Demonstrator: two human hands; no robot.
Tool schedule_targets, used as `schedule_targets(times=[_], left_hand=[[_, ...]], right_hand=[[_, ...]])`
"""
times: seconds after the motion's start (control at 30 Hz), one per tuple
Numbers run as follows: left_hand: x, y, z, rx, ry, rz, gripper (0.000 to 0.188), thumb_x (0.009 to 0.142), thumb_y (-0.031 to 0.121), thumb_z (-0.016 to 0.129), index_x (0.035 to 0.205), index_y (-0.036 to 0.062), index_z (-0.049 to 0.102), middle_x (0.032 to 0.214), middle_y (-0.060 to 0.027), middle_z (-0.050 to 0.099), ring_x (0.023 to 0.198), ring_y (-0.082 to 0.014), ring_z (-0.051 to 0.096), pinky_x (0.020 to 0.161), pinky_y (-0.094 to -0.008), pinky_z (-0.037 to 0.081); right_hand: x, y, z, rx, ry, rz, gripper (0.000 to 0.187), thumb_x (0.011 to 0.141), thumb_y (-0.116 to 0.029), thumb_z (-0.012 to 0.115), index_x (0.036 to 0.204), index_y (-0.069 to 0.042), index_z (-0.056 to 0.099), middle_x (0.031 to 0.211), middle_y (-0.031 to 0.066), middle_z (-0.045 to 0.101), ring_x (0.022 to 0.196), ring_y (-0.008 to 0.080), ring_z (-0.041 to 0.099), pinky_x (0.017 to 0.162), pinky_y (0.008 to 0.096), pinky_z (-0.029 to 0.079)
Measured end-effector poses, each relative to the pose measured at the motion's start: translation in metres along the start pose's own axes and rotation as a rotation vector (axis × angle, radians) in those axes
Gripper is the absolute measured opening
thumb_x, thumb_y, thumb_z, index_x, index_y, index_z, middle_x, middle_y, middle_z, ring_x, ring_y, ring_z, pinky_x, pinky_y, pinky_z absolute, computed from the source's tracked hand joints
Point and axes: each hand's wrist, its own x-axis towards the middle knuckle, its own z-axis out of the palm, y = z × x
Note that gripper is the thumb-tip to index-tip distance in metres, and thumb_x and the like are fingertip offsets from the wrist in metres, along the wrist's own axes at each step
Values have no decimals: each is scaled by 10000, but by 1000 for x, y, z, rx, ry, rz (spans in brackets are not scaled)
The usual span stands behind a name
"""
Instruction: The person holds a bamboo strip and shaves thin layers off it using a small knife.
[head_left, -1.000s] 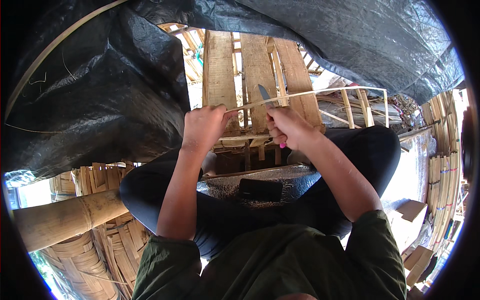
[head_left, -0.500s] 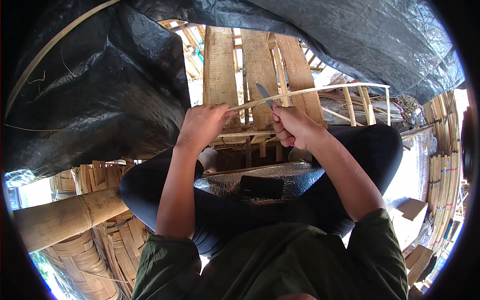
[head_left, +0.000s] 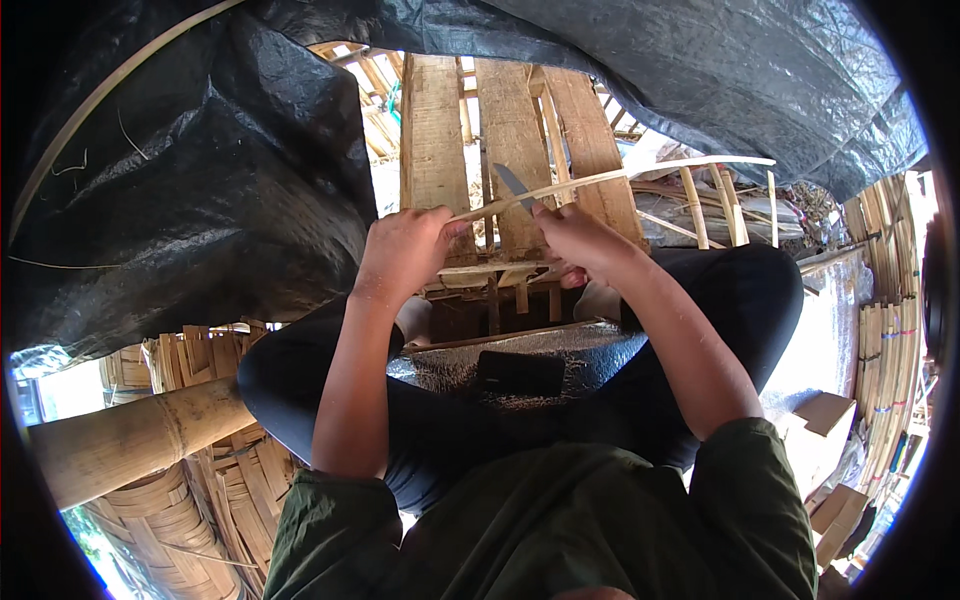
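Observation:
My left hand (head_left: 408, 243) is closed around the near end of a long, pale bamboo strip (head_left: 600, 178). From there the strip runs up to the right, arching slightly past my other hand. My right hand (head_left: 583, 240) grips a knife (head_left: 512, 184) whose handle is hidden in the fingers. The grey blade points up and to the left and crosses the strip, with the edge against it as far as I can see. Both hands are above my crossed legs, in front of upright wooden planks.
Tall wooden planks (head_left: 508, 120) stand straight ahead. Black plastic sheeting (head_left: 230, 190) hangs at the left and overhead. A thick bamboo pole (head_left: 150, 432) comes in at the left by woven bamboo (head_left: 165, 510). A dark flat object (head_left: 520, 373) lies on a shiny silver mat (head_left: 430, 375) between my legs.
My right hand and the knife have moved a little to the left along the strip, and the blade tilts more. The left hand keeps its hold, nearly still.

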Motion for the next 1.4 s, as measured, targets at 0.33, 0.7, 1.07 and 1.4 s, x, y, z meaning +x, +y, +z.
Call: schedule_targets(times=[0.33, 0.7, 1.07, 1.4], left_hand=[[-2, 13, 7, 68, 65, -38, 262, 981, 311, 611, 875, 75, 653, 709, -144, 680, 665, -331, 700, 616, -415, 567], [-1, 7, 22, 74, 152, 39, 256, 963, 320, 636, 842, 95, 643, 649, -121, 665, 627, -314, 691, 581, -407, 549], [2, 4, 23, 81, 145, 21, 212, 955, 287, 639, 864, 96, 651, 662, -115, 667, 648, -309, 694, 610, -413, 552], [6, 1, 18, 92, 171, 46, 249, 944, 333, 655, 839, 108, 649, 695, -109, 684, 640, -329, 688, 574, -410, 550]], right_hand=[[19, 37, 42, -1664, 1144, -578, 295, 964, -313, 611, 868, -33, 609, 724, 61, 621, 602, 189, 678, 423, 297, 522], [23, 29, 20, -1611, 975, -834, 76, 771, -52, 659, 827, -3, 678, 659, 108, 679, 573, 172, 701, 320, 370, 468], [-3, 1, 18, -1503, 658, -652, 112, 861, -28, 621, 870, -26, 733, 914, 149, 727, 869, 312, 746, 699, 395, 626], [-9, -6, 17, -1459, 653, -647, 133, 878, -34, 592, 868, -10, 723, 940, 173, 722, 898, 348, 736, 741, 428, 614]])
